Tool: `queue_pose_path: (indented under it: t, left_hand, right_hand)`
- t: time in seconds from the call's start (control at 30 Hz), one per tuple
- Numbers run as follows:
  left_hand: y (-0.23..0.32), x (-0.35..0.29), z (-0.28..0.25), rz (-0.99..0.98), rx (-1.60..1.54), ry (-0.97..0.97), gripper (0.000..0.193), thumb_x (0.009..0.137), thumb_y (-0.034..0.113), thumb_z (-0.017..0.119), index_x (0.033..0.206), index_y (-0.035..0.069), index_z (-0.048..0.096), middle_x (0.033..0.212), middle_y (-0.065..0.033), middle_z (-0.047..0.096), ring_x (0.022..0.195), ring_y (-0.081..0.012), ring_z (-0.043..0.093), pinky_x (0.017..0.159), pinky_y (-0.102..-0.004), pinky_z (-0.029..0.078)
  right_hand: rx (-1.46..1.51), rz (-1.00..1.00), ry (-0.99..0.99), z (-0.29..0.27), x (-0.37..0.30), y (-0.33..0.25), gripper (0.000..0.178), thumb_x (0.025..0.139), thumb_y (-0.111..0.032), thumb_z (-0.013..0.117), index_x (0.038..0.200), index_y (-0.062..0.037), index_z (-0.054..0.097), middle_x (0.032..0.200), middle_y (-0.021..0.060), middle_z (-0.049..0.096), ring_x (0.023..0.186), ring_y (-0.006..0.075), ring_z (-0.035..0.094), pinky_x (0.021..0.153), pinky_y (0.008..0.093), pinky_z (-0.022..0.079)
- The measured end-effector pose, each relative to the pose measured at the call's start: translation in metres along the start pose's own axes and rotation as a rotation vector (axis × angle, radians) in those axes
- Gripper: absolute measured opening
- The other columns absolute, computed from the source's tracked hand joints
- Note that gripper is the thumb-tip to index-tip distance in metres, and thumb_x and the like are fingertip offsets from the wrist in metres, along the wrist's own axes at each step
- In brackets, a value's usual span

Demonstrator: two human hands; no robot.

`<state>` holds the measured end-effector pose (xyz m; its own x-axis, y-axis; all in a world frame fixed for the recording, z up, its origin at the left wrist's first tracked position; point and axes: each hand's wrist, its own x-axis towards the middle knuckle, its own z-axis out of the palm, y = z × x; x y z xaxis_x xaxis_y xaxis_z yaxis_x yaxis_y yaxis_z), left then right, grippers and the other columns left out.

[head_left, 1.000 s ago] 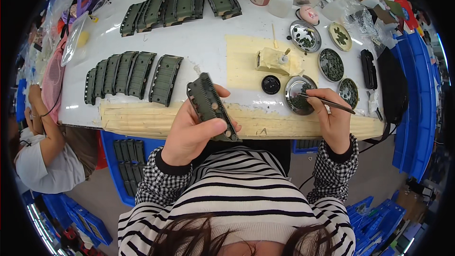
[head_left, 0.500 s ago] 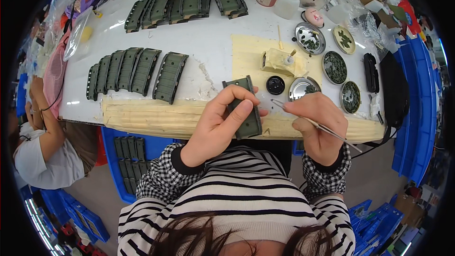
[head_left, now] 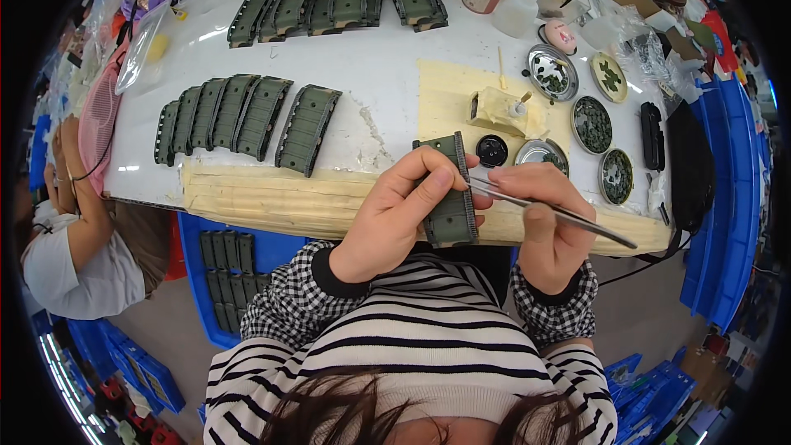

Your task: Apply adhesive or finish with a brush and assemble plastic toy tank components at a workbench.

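Tweezers (head_left: 568, 216) sit pinched in the right hand (head_left: 550, 227), tips at the edge of a green piece (head_left: 451, 221) (the left hand (head_left: 386, 227) pinches it).

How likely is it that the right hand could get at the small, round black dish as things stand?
Probably yes: the small, round black dish lies just beyond the right hand, with nothing visibly blocking the way, though the hand holds slim metal tweezers.
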<state>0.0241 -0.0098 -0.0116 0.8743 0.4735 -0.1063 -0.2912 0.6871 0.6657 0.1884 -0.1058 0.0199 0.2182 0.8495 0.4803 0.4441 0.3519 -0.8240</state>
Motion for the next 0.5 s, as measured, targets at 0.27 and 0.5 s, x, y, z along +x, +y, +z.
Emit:
queue_pose_path:
  t: [0.27, 0.5]
  left_hand:
    - [-0.007, 0.0, 0.002, 0.08, 0.014, 0.041, 0.021, 0.103, 0.024, 0.04, 0.101, 0.005, 0.049, 0.134, -0.0155, 0.045, 0.111, -0.0194, 0.057, 0.092, -0.0377, 0.053]
    - [-0.01, 0.0, 0.002, 0.118, 0.017, 0.044, 0.021, 0.103, 0.024, 0.042, 0.102, 0.006, 0.052, 0.134, -0.0158, 0.047, 0.111, -0.0171, 0.056, 0.095, -0.033, 0.049]
  right_hand:
    - [0.222, 0.137, 0.082, 0.018, -0.01, -0.006, 0.026, 0.099, -0.014, 0.051, 0.109, 0.0071, 0.062, 0.106, 0.0177, 0.066, 0.091, 0.0192, 0.066, 0.081, 0.027, 0.052]
    - [0.155, 0.096, 0.051, 0.016, -0.01, -0.005, 0.025, 0.099, -0.014, 0.051, 0.108, 0.007, 0.062, 0.106, 0.0186, 0.066, 0.09, 0.0205, 0.066, 0.081, 0.0285, 0.052]
